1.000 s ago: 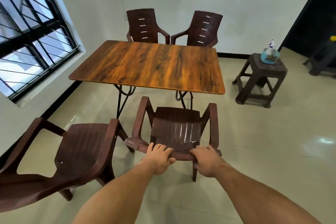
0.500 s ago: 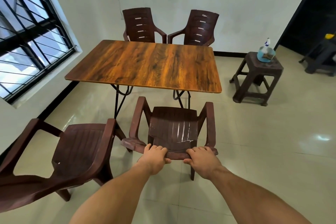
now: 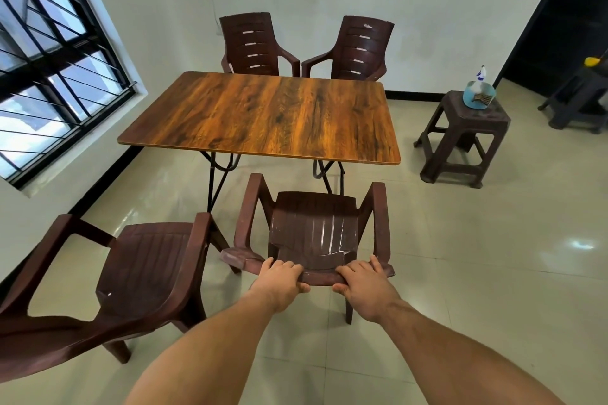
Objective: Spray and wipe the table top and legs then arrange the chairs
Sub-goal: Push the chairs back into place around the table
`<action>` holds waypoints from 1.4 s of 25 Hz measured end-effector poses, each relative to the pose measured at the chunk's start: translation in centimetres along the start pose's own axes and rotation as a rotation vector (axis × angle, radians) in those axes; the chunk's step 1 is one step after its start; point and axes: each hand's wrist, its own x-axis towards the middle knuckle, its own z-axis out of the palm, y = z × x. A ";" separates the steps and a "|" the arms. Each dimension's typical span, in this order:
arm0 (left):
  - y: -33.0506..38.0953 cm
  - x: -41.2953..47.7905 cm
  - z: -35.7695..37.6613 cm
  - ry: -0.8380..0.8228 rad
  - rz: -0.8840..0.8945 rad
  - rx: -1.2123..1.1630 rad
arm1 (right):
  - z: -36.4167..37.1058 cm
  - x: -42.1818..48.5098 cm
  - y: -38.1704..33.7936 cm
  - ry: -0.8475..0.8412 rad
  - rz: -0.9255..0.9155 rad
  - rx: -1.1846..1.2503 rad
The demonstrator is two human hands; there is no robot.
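Head view: left grip (image 3: 280, 283) and right grip (image 3: 366, 287) both clasped around the chair (image 3: 316, 223) backrest's top edge, table (image 3: 263, 115) just beyond.

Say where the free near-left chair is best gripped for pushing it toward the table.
Take the near-left chair by its backrest's top edge, coming from behind: the seat roughly faces the table, and that broad rail nearest the person offers a two-hand grip.
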 end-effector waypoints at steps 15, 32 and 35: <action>-19.1 -7.4 -0.4 0.307 -0.141 -0.007 | 1.6 7.1 -19.6 0.240 -0.205 -0.061; -58.0 -33.2 7.2 0.207 -0.019 0.074 | 13.2 6.3 -63.0 -0.022 -0.271 -0.175; -59.0 -32.6 6.2 0.187 0.064 0.075 | 13.0 6.4 -62.9 0.045 -0.237 -0.173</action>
